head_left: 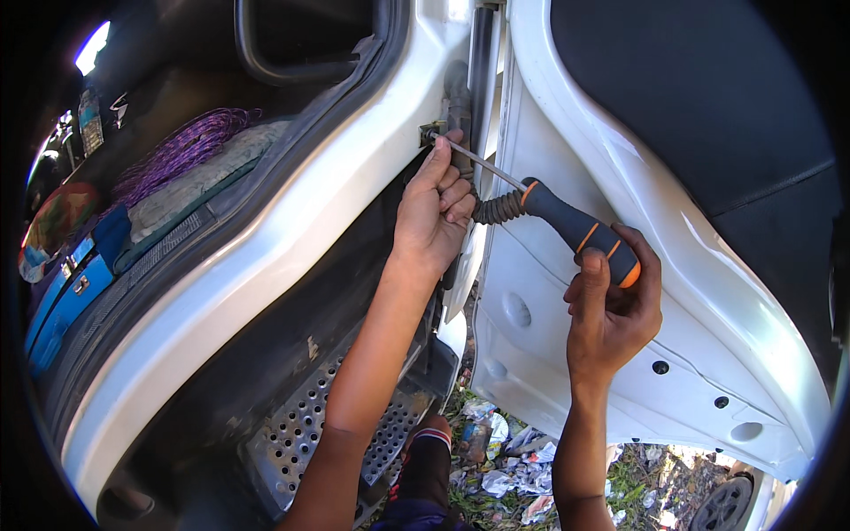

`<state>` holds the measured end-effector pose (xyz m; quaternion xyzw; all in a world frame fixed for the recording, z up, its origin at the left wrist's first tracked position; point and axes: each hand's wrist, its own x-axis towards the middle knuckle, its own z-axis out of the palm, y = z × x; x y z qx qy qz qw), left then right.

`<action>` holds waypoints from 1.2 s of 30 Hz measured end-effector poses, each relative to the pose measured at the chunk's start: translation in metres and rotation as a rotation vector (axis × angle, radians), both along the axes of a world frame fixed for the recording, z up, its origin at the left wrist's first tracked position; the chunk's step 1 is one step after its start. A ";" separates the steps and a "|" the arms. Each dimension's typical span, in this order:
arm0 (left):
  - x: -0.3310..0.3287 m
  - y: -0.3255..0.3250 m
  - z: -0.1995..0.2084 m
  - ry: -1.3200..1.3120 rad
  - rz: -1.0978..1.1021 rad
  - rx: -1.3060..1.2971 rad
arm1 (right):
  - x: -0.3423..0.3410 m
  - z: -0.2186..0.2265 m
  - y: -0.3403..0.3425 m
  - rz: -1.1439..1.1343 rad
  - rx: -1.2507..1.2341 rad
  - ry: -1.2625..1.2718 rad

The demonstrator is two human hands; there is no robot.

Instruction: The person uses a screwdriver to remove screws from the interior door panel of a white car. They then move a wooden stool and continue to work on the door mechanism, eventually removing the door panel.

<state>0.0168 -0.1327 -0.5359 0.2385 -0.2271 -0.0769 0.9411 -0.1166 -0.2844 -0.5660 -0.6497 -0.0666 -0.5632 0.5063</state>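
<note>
A screwdriver with a dark blue and orange handle slants up and left from my right hand. My right fingers and thumb are closed round the butt of its handle. Its thin metal shaft reaches a small metal fitting on the white door frame. My left hand is closed, thumb and forefinger pinching at the shaft's tip; whether a screw is also between them is hidden. Behind the screwdriver, a black corrugated cable sleeve runs between the frame and the open white door.
Inside the vehicle at left lie a blue case, purple cord and a folded cloth. A perforated metal step lies below my left arm. Crumpled litter covers grass underneath. The dark door panel fills the upper right.
</note>
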 end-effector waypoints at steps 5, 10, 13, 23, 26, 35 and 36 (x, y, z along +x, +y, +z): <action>0.003 0.001 -0.002 0.010 -0.024 0.001 | 0.001 0.004 -0.002 -0.050 -0.052 -0.017; 0.006 0.002 -0.001 0.011 -0.017 0.033 | 0.002 0.012 -0.006 -0.112 -0.148 -0.013; 0.007 -0.002 0.000 0.011 -0.019 0.032 | -0.007 0.019 -0.009 -0.107 -0.168 0.044; 0.010 -0.001 -0.006 0.012 -0.006 -0.001 | -0.034 0.048 -0.002 -0.074 -0.304 0.385; 0.009 -0.008 -0.005 0.030 0.020 -0.012 | -0.040 0.060 -0.007 -0.077 -0.370 0.557; -0.002 -0.012 -0.005 0.014 0.107 0.017 | -0.038 0.064 -0.001 -0.099 -0.425 0.437; -0.005 -0.012 -0.005 0.015 0.110 0.033 | -0.039 0.061 0.001 -0.167 -0.492 0.367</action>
